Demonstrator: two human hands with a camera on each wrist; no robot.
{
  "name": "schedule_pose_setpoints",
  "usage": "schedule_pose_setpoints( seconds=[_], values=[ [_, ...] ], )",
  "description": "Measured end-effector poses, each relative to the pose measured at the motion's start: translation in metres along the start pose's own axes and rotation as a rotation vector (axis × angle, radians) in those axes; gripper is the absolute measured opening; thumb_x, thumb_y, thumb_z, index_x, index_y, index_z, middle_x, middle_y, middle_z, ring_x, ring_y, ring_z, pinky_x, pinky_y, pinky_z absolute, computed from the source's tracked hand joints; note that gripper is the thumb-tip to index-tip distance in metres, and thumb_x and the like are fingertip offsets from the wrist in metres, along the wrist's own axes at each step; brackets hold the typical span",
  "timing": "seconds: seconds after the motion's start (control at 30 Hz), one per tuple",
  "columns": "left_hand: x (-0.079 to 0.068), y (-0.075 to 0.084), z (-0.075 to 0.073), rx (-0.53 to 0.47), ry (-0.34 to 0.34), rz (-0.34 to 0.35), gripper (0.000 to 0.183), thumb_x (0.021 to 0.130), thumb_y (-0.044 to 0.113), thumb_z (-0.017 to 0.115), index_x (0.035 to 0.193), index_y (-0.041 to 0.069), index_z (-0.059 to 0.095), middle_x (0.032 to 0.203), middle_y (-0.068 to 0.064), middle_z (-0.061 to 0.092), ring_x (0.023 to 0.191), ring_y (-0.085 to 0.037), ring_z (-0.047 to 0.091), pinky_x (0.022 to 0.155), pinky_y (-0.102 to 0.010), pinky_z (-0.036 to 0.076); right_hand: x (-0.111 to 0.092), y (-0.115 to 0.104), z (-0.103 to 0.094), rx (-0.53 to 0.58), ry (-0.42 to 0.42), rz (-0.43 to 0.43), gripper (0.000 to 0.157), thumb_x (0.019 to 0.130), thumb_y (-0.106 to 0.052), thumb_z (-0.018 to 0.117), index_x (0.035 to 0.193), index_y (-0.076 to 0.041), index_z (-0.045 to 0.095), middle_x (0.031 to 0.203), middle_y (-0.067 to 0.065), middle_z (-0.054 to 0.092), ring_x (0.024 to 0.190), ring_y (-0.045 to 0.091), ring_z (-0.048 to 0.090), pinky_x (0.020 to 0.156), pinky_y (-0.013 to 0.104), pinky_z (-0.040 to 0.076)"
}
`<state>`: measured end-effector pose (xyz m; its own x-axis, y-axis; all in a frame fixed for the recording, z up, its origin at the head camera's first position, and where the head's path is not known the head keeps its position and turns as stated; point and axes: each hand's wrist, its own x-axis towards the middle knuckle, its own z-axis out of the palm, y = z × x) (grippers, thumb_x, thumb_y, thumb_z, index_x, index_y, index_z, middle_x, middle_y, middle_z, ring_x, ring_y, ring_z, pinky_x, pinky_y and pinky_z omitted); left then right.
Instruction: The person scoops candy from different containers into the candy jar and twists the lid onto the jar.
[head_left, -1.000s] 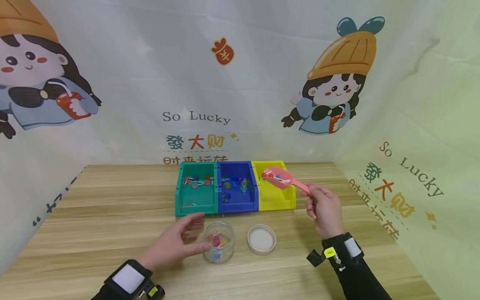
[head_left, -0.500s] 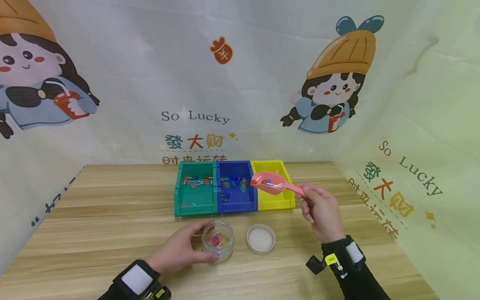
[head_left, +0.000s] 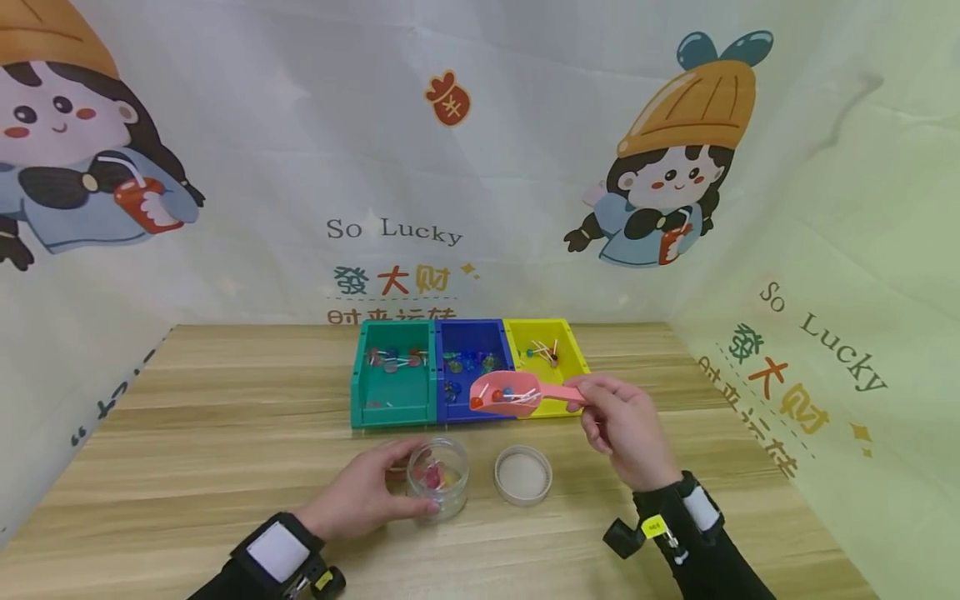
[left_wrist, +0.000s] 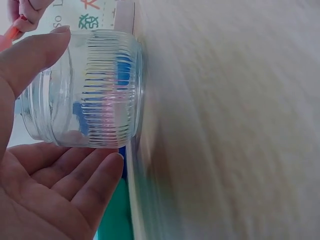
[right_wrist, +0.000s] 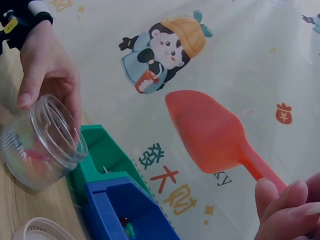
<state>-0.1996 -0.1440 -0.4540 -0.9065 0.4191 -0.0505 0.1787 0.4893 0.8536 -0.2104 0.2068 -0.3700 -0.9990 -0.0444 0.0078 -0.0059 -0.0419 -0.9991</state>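
Observation:
My right hand [head_left: 626, 429] holds a pink scoop [head_left: 519, 381] by its handle, raised over the blue and yellow bins. Several small sticks with coloured round heads, red and blue among them, lie in the scoop. My left hand [head_left: 367, 493] is around a clear glass jar [left_wrist: 60, 100] standing on the table, thumb on the near side and fingers on the far side. Through the ribbed glass, pink, yellow and blue pieces show near the bottom. The jar's mouth is uncovered. In the right wrist view only the underside of the scoop shows, hiding most of its load.
Behind the jar stand a green bin [head_left: 393, 396], a blue bin [head_left: 480, 410] and a yellow bin [head_left: 573, 367] in a row, each with small pieces inside. A round white lid [head_left: 523, 475] lies right of the jar. A printed cloth [head_left: 517, 183] encloses the wooden table.
The right hand has carried the loaded scoop left and toward me from above the yellow bin. My left hand has come right, onto the jar.

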Motion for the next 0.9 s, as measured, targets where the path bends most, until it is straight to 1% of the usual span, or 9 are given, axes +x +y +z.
schedule_pose_setpoints(
  seconds=[0.17,0.27,0.4,0.53,0.67,0.8,0.9],
  values=[
    [0.0,0.002,-0.001,-0.015,-0.008,-0.013,0.086,0.087,0.033,0.096,0.158,0.006,0.056,0.148,-0.012,0.067,0.133,-0.032,0.066,0.115,-0.058,0.055,0.0,0.002,0.008,-0.076,-0.083,0.034,0.027,0.114,-0.015,0.057,0.122,0.007,0.072,0.08,-0.003,0.072,0.054,0.008,0.046,0.047,0.019,0.032],
    [-0.001,0.003,-0.001,-0.022,-0.014,-0.017,0.086,0.088,0.033,0.096,0.158,0.006,0.055,0.149,-0.013,0.067,0.134,-0.033,0.066,0.116,-0.058,0.055,0.0,0.003,0.012,-0.148,-0.123,0.045,0.029,0.114,-0.016,0.058,0.124,0.009,0.07,0.083,-0.001,0.072,0.055,0.009,0.047,0.049,0.02,0.032],
    [-0.001,0.003,-0.002,-0.022,-0.016,-0.013,0.086,0.088,0.033,0.095,0.158,0.004,0.055,0.149,-0.014,0.066,0.136,-0.036,0.065,0.116,-0.059,0.054,-0.002,0.0,0.019,-0.254,-0.159,0.028,0.028,0.113,-0.017,0.06,0.122,0.007,0.072,0.083,0.0,0.071,0.056,0.011,0.048,0.049,0.02,0.032],
    [-0.001,0.002,-0.002,-0.023,-0.018,-0.002,0.085,0.088,0.032,0.095,0.158,0.005,0.055,0.148,-0.014,0.067,0.137,-0.036,0.065,0.117,-0.059,0.054,-0.003,-0.002,0.026,-0.368,-0.174,-0.011,0.027,0.113,-0.016,0.059,0.121,0.003,0.075,0.084,0.002,0.069,0.056,0.013,0.046,0.049,0.022,0.032],
    [0.0,0.002,-0.001,-0.021,-0.015,-0.011,0.086,0.087,0.032,0.096,0.158,0.006,0.055,0.146,-0.012,0.068,0.136,-0.034,0.066,0.117,-0.059,0.053,-0.005,-0.004,0.031,-0.456,-0.172,-0.055,0.025,0.113,-0.017,0.059,0.12,-0.002,0.077,0.087,0.005,0.069,0.057,0.014,0.047,0.049,0.023,0.035],
    [-0.001,0.003,-0.001,-0.008,-0.006,-0.03,0.088,0.086,0.034,0.097,0.158,0.005,0.055,0.147,-0.012,0.068,0.137,-0.035,0.065,0.118,-0.06,0.053,-0.007,-0.006,0.032,-0.492,-0.165,-0.085,0.024,0.113,-0.017,0.059,0.119,-0.003,0.077,0.088,0.006,0.07,0.057,0.014,0.049,0.049,0.023,0.038],
    [-0.001,0.003,-0.001,-0.006,-0.004,-0.027,0.088,0.086,0.034,0.097,0.158,0.005,0.055,0.149,-0.013,0.067,0.138,-0.037,0.064,0.118,-0.061,0.052,-0.008,-0.008,0.031,-0.496,-0.157,-0.092,0.024,0.113,-0.017,0.059,0.12,-0.002,0.077,0.089,0.007,0.07,0.057,0.015,0.05,0.05,0.023,0.038]
  ],
)
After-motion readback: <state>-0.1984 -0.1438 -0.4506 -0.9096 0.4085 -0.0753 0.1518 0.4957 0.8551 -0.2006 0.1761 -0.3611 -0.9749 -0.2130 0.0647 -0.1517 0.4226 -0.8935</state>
